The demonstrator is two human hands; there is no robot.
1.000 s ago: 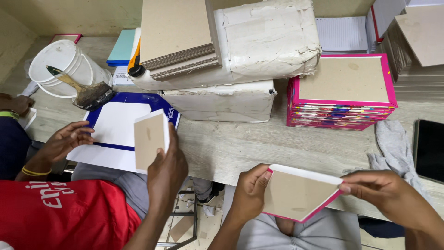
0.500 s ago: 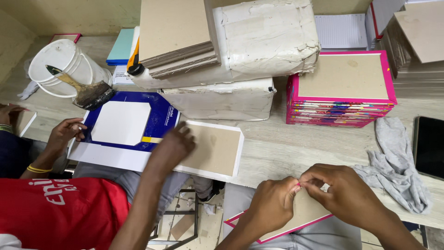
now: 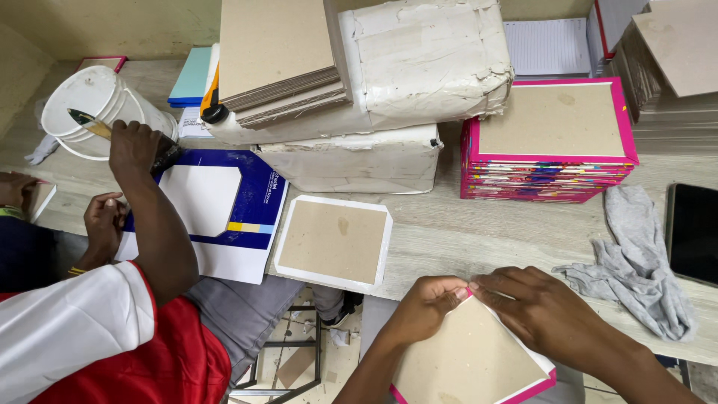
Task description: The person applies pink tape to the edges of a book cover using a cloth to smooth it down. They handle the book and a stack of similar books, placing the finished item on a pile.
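Note:
My left hand (image 3: pixel 423 304) and my right hand (image 3: pixel 540 305) meet at the top corner of a brown cardboard cover with a pink edge (image 3: pixel 471 360), pinching its folded border low over my lap. A second brown board on white paper (image 3: pixel 333 241) lies flat on the wooden table (image 3: pixel 464 232) just ahead of my left hand. To my left, a person in a red and white shirt (image 3: pixel 97 337) grips a brush (image 3: pixel 90 123) at a white bucket (image 3: pixel 97 105), their other hand (image 3: pixel 105 221) beside a blue and white sheet (image 3: pixel 213 206).
Paper-wrapped white bundles (image 3: pixel 404 67) topped with brown boards (image 3: pixel 277 56) stand at the back. A stack of pink-edged covers (image 3: pixel 550 142) sits at the right, a grey rag (image 3: pixel 636 262) and a dark tablet (image 3: pixel 692 232) beyond it. More boards (image 3: pixel 673 52) fill the far right corner.
The neighbour set the board on white paper down on the table, then reached to the brush at the bucket. My hands lowered my cover and closed together on its top corner.

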